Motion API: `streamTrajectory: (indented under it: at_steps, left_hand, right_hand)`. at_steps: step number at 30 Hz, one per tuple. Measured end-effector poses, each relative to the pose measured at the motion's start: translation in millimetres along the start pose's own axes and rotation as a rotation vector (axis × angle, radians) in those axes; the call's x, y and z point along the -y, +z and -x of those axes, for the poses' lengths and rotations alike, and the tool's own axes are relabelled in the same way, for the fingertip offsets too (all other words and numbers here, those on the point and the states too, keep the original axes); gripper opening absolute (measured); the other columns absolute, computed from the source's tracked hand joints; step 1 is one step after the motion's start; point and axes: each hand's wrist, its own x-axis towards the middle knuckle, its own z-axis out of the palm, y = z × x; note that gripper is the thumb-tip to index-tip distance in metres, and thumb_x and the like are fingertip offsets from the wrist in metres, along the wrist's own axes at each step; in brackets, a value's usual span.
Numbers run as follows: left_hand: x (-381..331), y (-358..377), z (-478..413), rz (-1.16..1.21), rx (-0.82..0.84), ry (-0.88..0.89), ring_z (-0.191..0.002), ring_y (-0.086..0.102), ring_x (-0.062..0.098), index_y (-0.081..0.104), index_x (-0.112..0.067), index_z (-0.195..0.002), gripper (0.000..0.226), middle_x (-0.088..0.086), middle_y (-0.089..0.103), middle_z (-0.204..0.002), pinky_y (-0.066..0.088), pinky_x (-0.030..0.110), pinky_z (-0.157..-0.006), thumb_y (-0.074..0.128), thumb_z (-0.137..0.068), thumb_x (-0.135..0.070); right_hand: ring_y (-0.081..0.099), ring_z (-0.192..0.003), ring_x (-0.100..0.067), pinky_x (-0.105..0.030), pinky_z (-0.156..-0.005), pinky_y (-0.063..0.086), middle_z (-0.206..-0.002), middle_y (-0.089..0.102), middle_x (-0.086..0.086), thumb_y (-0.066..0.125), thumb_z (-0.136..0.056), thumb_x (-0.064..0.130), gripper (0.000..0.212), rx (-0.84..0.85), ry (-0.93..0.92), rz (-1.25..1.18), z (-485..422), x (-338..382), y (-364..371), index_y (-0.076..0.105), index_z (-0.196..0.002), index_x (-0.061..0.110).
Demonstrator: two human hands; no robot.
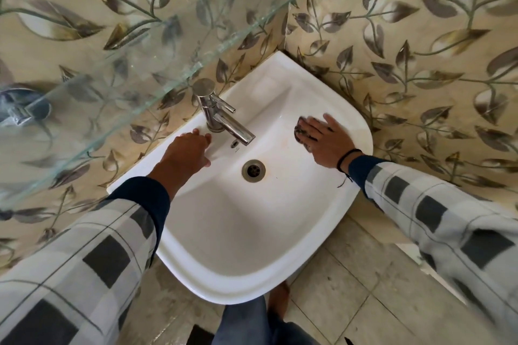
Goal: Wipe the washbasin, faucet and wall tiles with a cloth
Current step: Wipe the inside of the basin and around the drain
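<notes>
A white washbasin (241, 232) is fixed in the corner between leaf-patterned wall tiles (420, 36). A chrome faucet (221, 117) stands at its back edge, with the spout over the bowl. My right hand (328, 143) lies flat with straight fingers on a small dark cloth (301, 130), pressing it against the basin's right inner wall near the rim. My left hand (190, 154) rests on the basin's back ledge just left of the faucet base, fingers bent over the edge and holding nothing.
A glass shelf (168, 45) on chrome brackets juts out above the basin's left side, close over the faucet. The drain (253, 170) sits mid-bowl. Beige floor tiles (350, 288) lie below, and my leg and foot show under the basin's front rim.
</notes>
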Motion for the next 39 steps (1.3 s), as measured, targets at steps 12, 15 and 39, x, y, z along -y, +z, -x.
streamTrajectory:
  at_steps: [12, 15, 39]
  left_hand:
    - [-2, -5, 0, -0.051, 0.009, -0.001, -0.128, 0.045, 0.03, 0.03, -0.022, -0.149, 0.075, 0.014, 0.027, -0.155, 0.04, 0.036, -0.098, 0.066, -0.086, -0.04]
    - [-2, -6, 1, -0.036, 0.019, -0.006, -0.127, 0.045, 0.031, 0.03, -0.022, -0.149, 0.075, 0.014, 0.027, -0.154, 0.041, 0.037, -0.098, 0.066, -0.086, -0.039]
    - [-8, -11, 6, -0.025, 0.033, -0.039, -0.125, 0.045, 0.031, 0.029, -0.019, -0.15, 0.074, 0.015, 0.034, -0.149, 0.04, 0.036, -0.098, 0.065, -0.088, -0.037]
  right_hand:
    - [0.006, -0.154, -0.023, -0.051, -0.121, -0.004, -0.167, 0.01, 0.0, 0.029, -0.1, 0.033, 0.058, -0.011, 0.055, 0.003, -6, 7, -1, 0.023, -0.157, 0.029]
    - [0.005, -0.154, -0.025, -0.049, -0.121, -0.001, -0.167, 0.01, -0.003, 0.025, -0.098, 0.028, 0.059, -0.038, 0.163, -0.051, -6, 20, 6, 0.026, -0.157, 0.025]
    - [0.03, -0.147, -0.028, -0.054, -0.117, 0.018, -0.16, 0.032, -0.004, 0.043, -0.094, 0.035, 0.059, -0.068, -0.29, 0.083, -11, -1, 13, 0.038, -0.152, 0.026]
